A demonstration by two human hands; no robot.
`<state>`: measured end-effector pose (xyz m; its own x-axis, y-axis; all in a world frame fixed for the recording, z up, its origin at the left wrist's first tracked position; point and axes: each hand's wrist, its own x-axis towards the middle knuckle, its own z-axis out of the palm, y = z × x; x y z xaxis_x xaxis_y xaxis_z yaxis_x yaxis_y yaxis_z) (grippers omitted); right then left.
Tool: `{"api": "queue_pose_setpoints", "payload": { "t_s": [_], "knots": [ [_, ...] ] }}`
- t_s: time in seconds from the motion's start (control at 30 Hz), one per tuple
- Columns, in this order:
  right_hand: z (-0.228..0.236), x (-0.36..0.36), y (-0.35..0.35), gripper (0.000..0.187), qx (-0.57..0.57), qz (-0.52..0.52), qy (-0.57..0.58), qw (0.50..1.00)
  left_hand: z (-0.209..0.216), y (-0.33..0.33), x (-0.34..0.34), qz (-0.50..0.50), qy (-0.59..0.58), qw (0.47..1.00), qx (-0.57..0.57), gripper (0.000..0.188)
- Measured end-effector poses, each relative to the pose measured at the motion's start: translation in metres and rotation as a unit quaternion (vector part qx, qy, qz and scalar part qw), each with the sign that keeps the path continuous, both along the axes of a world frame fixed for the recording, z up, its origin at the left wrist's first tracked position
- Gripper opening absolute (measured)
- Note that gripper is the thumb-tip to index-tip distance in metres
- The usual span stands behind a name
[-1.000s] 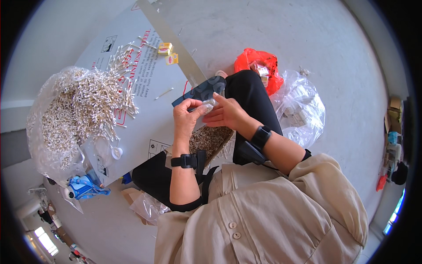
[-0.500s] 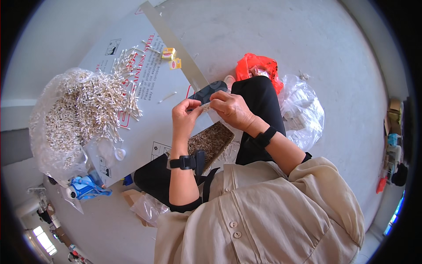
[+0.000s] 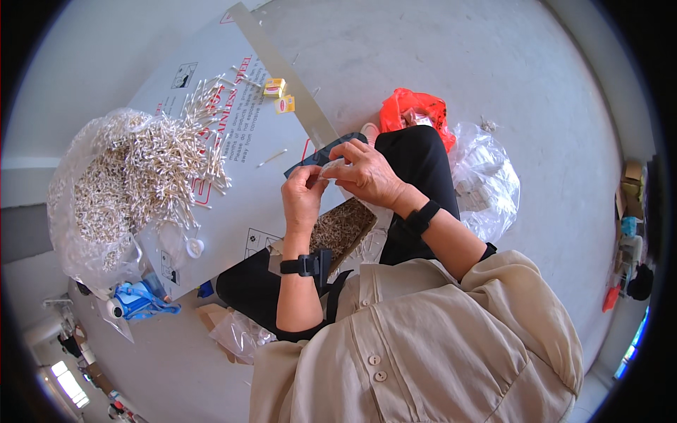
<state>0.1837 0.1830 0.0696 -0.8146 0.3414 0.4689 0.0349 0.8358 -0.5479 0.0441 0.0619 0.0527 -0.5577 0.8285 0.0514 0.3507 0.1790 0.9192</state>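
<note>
We find bare board (image 3: 247, 204) left of our hands; the swab heap (image 3: 151, 166) blocks farther left, two yellow boxes (image 3: 279, 96) stand beyond.

You wear a beige button-front shirt (image 3: 423, 352) of loose, creased cloth, with a row of small pale buttons (image 3: 374, 359) down its placket. Its sleeves are rolled up well back from your fingers, leaving both forearms bare; a dark cuff edge (image 3: 488, 249) shows under the right sleeve. Behind your left hand (image 3: 303, 197), a black wrist strap (image 3: 305, 265) with a small clip or device on it circles the wrist. Behind your right hand (image 3: 367, 173), a plain black band (image 3: 421, 217) sits on the wrist. Your trousers (image 3: 416, 176) are black.
</note>
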Motion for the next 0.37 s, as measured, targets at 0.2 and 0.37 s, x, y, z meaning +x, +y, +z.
{"api": "queue_pose_setpoints", "payload": {
  "t_s": [0.2,0.37],
  "knots": [
    [0.010,-0.004,0.011,0.027,0.004,0.058,-0.037,0.998,-0.002,0.001,-0.001,-0.014,-0.011,1.000,0.017,0.021],
    [0.007,-0.007,0.020,0.023,0.069,0.083,-0.070,0.992,-0.002,0.004,-0.001,-0.016,0.008,1.000,0.006,0.022]
  ]
}}
